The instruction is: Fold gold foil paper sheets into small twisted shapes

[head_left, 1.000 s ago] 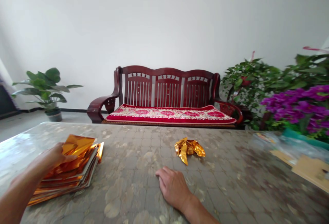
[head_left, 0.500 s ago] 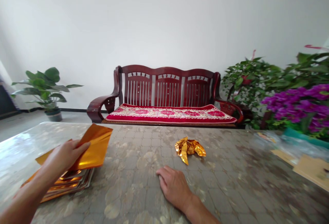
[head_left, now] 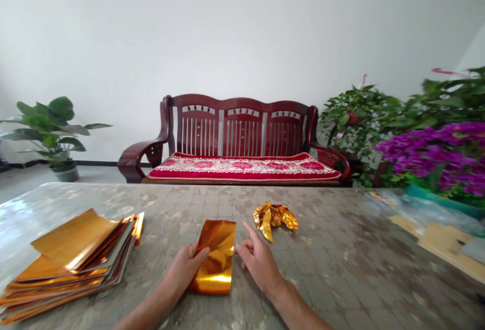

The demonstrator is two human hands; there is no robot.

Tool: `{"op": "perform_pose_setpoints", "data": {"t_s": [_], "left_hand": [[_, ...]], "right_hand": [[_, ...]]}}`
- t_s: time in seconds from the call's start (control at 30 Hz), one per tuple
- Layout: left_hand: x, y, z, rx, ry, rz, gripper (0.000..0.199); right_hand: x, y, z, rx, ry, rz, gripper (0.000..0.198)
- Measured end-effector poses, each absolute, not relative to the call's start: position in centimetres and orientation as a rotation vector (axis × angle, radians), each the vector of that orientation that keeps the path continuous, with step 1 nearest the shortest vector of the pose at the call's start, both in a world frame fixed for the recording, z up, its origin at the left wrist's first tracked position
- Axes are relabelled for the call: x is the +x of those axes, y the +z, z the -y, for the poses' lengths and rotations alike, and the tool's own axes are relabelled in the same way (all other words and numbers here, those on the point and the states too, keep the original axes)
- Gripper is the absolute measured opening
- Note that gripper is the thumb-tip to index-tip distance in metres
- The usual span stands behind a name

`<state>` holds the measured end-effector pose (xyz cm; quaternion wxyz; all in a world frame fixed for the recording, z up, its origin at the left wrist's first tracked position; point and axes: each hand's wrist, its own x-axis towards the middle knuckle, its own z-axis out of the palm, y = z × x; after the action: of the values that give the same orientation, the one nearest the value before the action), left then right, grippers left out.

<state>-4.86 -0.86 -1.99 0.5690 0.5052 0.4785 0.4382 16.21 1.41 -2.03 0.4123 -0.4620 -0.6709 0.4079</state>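
Note:
In front of me, a shiny gold foil paper sheet (head_left: pixel 217 264) is held at its left edge by my left hand (head_left: pixel 185 265), the thumb lying on top. My right hand (head_left: pixel 259 259) is just right of the sheet, apart from it, with the index finger stretched out and the other fingers loosely bent; nothing shows in it. Beyond my right hand a folded, crinkled piece of gold foil (head_left: pixel 273 219) rests on the table. On the left lies an uneven stack of gold foil sheets (head_left: pixel 76 241), some with grey undersides showing.
The table (head_left: pixel 341 249) has a patterned, glossy cover. At its right side lie brown cardboard (head_left: pixel 443 246) and clear plastic wrapping (head_left: pixel 401 211), near purple flowers (head_left: pixel 435 153). A wooden bench (head_left: pixel 242 128) with a red cushion stands behind. A potted plant (head_left: pixel 62 138) is at the left.
My left hand has carried one foil sheet from the stack rightward to the middle of the table. My right hand has lifted its index finger outward beside it. The view has shifted slightly right.

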Motion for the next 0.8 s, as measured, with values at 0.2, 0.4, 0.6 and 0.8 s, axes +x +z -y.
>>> {"op": "perform_pose_setpoints", "data": {"t_s": [0.2,0.4,0.6,0.8], "left_hand": [[-3.8,-1.6,1.4,1.152,1.05,-1.108,0.052],[-3.5,-1.2,1.9,1.17,1.055,-1.142,0.057],[-3.5,-1.8,2.0,1.292,1.067,-1.112,0.049],[-3.9,-2.0,2.2,1.561,1.053,-1.239,0.037]], "right_hand": [[16.3,-2.1,-2.1,-1.078,1.263,1.5,0.065],[16.9,-1.3,-1.7,-0.906,1.362,1.565,0.059],[16.6,-1.6,-1.8,-0.923,1.294,1.61,0.043],[16.0,-2.4,-1.9,-1.016,1.161,1.567,0.022]]}}
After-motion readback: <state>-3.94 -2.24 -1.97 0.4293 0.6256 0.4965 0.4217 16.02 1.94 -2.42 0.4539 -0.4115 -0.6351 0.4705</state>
